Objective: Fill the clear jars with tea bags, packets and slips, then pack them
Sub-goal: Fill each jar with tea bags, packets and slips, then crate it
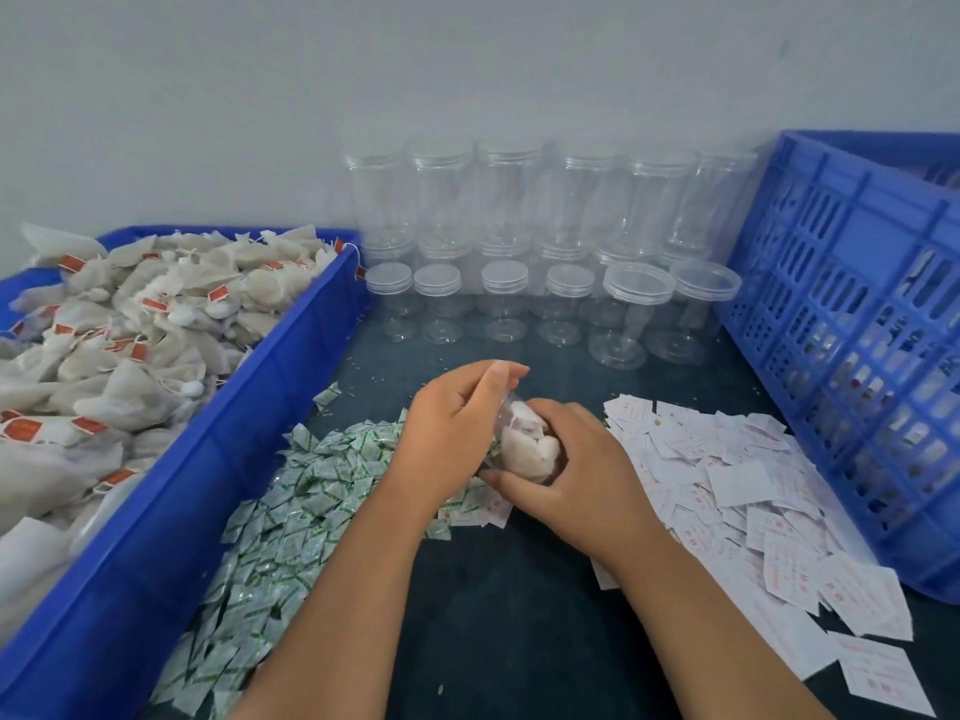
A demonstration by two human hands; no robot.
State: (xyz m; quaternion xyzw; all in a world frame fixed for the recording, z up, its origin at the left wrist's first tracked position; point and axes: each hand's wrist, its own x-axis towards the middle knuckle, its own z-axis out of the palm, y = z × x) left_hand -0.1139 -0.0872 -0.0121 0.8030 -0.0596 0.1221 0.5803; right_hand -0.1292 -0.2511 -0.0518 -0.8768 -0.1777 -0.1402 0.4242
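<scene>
A clear jar (527, 444) stuffed with white tea bags lies tilted between my hands at the table's middle. My right hand (566, 475) grips its lower body from the right. My left hand (457, 423) curls over its upper end, fingers bent at the mouth; whether a lid is under them is hidden. White tea bags with red tags (130, 324) fill the blue bin (249, 423) at left. Green-and-white packets (291, 506) are heaped beside the bin. White slips with red print (753, 491) spread out to the right.
Empty clear jars (519, 241) with lids stand stacked in rows against the wall at the back. A blue slatted crate (852, 324) holding filled jars stands at the right. The dark table top (493, 615) shows between my forearms.
</scene>
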